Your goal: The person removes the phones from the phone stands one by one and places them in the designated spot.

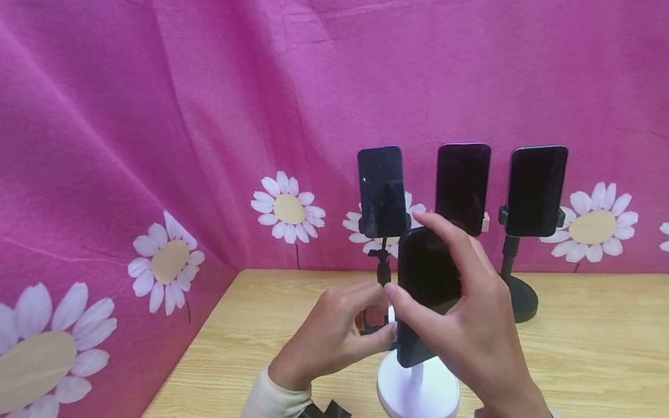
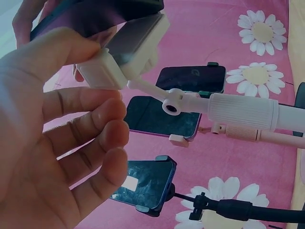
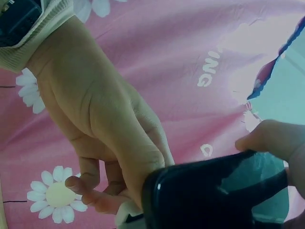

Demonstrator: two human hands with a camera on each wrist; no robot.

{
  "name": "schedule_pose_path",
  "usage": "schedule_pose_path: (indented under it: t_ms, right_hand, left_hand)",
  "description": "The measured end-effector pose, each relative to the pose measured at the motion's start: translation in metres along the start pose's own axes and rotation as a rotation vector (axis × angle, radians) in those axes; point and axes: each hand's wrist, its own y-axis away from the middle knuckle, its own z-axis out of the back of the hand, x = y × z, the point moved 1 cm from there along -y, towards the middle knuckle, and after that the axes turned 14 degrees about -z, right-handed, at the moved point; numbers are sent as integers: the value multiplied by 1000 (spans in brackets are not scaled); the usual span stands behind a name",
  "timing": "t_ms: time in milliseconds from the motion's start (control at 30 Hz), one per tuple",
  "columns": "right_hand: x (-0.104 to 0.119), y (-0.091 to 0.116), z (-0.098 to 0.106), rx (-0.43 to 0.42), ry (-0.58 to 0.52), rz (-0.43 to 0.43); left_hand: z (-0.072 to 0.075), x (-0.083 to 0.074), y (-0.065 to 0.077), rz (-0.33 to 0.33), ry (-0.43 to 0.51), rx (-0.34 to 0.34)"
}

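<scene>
Setting the black phone into the clamp of the white stand seems to be the step in hand; it should go best with the clamp steadied, the phone's long edges squared to it, and the right fingertips kept clear of the grip. The right hand holds the phone by its edges, above the near part of the table; the left hand pinches the clamp between thumb and forefinger. Whether the phone is seated, I cannot tell. Counted, there are two hands, four phones and four stands: the near pair, plus the left phone, middle phone and right phone at the far side, each upright on the left black stand, pink stand and right black stand.
</scene>
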Motion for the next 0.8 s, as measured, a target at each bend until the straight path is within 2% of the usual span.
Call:
schedule_pose_path:
  t_ms: [200,333,433,567,800]
  right_hand:
    - [4,1,8,15,-155,48]
    - [9,5,21,1,-210,102]
    - [11,8,36,-24,-155,67]
    - [4,9,53,-29,23,-22]
    - [-37,8,69,-57,373,-112]
  left_hand:
    - [0,-1,0,23,3,3]
    - [-1,-2,-2,40,1,15]
    - [-4,-2,-4,38,8,20]
    - [-4,-3,-4,45,21,15]
    - [-2,-3,-1,73,45,17]
